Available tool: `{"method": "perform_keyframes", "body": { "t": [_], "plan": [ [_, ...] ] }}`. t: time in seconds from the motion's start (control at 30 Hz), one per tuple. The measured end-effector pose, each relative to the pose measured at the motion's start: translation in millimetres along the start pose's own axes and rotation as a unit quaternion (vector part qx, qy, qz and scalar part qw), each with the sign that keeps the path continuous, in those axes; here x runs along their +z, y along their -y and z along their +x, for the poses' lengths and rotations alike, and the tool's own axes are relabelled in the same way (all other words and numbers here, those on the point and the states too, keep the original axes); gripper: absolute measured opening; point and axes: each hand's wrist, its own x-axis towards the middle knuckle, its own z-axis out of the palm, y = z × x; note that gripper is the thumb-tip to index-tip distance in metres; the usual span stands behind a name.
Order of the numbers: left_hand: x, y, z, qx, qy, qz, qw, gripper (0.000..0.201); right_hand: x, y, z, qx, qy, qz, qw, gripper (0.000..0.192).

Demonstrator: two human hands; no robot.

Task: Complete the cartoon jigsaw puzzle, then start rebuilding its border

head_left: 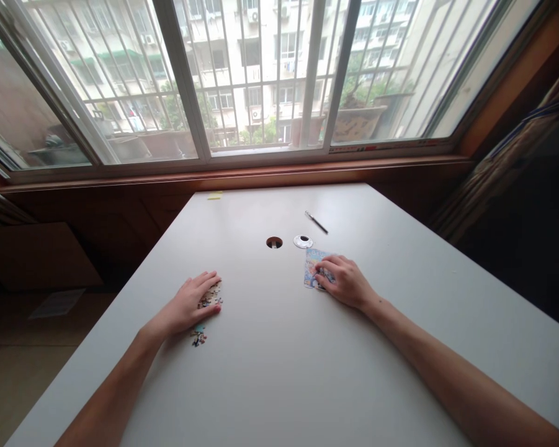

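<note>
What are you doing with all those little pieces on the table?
A person sits at a white table by a window. Their left hand lies flat over a heap of loose puzzle pieces, with a few more pieces just beside the wrist. Their right hand rests on a small joined puzzle section. Farther back lie a pen, a round cap beside a cable hole, and a yellow note.

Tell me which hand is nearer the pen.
Right. The right hand lies just below the pen, on the assembled puzzle; the left hand is farther, down to its left.
</note>
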Motion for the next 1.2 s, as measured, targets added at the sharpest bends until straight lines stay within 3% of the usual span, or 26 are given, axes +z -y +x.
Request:
{"method": "perform_keyframes", "body": {
  "t": [0.17, 0.4, 0.63, 0.83, 0.97, 1.03, 1.2],
  "plan": [
    [-1.4, -6.4, 4.9, 0.012, -0.093, -0.056, 0.994, 0.039, -0.2, -0.2, 0.5, 0.005, -0.019, -0.006, 1.0, 0.023],
    [-2.1, -10.2, 4.1, 0.007, -0.118, -0.093, 0.989, 0.033, -0.2, 6.7, -1.4, -0.025, -0.031, -0.015, 0.999, 0.02],
    [2.6, -7.4, 7.2, 0.008, -0.128, -0.092, 0.988, 0.033, -3.7, 27.3, -3.5, -0.109, -0.009, -0.016, 0.994, 0.017],
    [1.6, -2.7, 2.4, 0.017, -0.102, -0.061, 0.993, 0.045, -5.8, 43.9, -8.0, -0.16, 0.013, -0.004, 0.987, 0.017],
    [4.8, 2.9, -18.6, 0.002, -0.026, 0.029, 0.999, 0.096, -4.7, 46.6, -8.1, -0.169, 0.008, 0.011, 0.985, 0.017],
    [9.6, 2.0, -23.8, 0.008, -0.023, 0.047, 0.999, 0.107, -3.4, 48.7, -7.7, -0.173, 0.005, 0.02, 0.985, 0.016],
    [21.7, -15.2, -1.6, 0.051, -0.034, 0.061, 0.996, 0.081, -0.6, 57.9, -7.4, -0.189, 0.009, 0.039, 0.981, 0.016]
  ]
}}
